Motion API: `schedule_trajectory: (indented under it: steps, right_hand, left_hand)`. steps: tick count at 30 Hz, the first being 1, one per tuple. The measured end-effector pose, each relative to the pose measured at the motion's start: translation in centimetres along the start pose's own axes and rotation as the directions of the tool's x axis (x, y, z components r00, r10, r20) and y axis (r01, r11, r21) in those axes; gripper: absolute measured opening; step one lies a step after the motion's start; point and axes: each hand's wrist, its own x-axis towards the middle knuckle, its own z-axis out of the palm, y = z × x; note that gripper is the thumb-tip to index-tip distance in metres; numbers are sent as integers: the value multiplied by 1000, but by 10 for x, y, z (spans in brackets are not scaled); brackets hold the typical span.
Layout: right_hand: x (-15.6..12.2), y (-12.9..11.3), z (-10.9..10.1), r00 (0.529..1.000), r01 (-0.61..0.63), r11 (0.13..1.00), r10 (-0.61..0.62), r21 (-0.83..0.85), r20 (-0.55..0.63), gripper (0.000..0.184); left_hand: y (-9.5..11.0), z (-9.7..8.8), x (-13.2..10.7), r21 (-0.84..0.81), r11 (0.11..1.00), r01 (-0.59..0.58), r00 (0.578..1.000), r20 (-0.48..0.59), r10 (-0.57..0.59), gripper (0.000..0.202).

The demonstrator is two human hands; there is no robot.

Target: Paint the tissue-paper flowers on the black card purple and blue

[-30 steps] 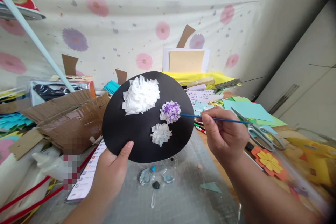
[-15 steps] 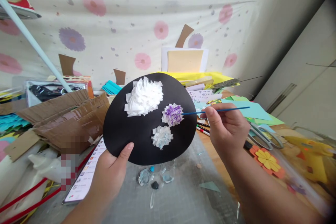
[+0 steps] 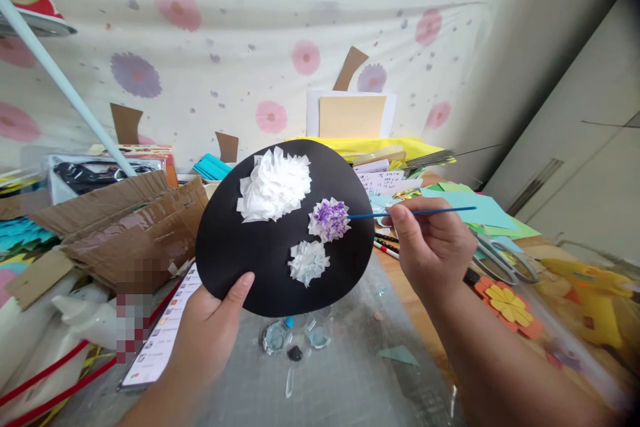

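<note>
My left hand [image 3: 220, 320] grips the lower left edge of a round black card [image 3: 260, 263], thumb on the front and fingers hidden behind. On the card sit a large white ruffled paper flower [image 3: 275, 183], a smaller white one with purple colouring [image 3: 329, 219] and a small pale bluish one [image 3: 309, 263]. In my right hand [image 3: 433, 240], closed in a pinch, is a thin blue paintbrush [image 3: 370, 215]. Its tip touches the purple-coloured flower or lies right at it.
Below the card, small clear pots [image 3: 274, 337] stand on a grey mat [image 3: 250, 387]. To the left are torn cardboard [image 3: 135, 233], a white bottle [image 3: 90, 320] and a phone [image 3: 155, 347]. Scissors [image 3: 500, 257], an orange paper flower [image 3: 507, 307] and a yellow glue gun [image 3: 585, 293] lie right.
Almost nothing differs. The card stays held up in my left hand, and the paintbrush tip remains at the purple-coloured flower.
</note>
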Motion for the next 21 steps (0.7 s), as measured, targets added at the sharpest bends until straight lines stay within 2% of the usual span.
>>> schedule_trajectory:
  steps: [2, 5, 7, 11, 13, 17, 21]
  right_hand:
    - [1, -1, 0, 999, 6, 1000, -5, 11, -47, 10]
    - [2, -3, 0, 991, 12, 993, 4, 117, -134, 14]
    - [1, -3, 0, 995, 7, 992, 6, 124, -101, 14]
    - [-2, -2, -1, 1000, 9, 1000, -9, 5, 22, 7]
    - [-1, -1, -1, 1000, 20, 1000, -20, -4, -17, 6]
    - [2, 1, 1, 991, 28, 991, -11, 129, -132, 11]
    - [1, 1, 2, 1000, -16, 997, 18, 80, -23, 8]
  left_hand:
    - [1, 0, 0, -8, 1000, -6, 1000, -1, 6, 42]
    - [2, 0, 0, -7, 1000, -8, 1000, 0, 8, 39]
    - [4, 0, -1, 6, 1000, -13, 1000, 5, 13, 39]
    - [5, 1, -1, -2, 1000, -20, 1000, 3, 20, 38]
    - [5, 1, -1, -15, 1000, -19, 1000, -3, 19, 38]
    - [5, 2, 0, -3, 1000, -10, 1000, -2, 10, 38]
    - [5, 2, 0, 5, 1000, 1, 1000, 0, -1, 39]
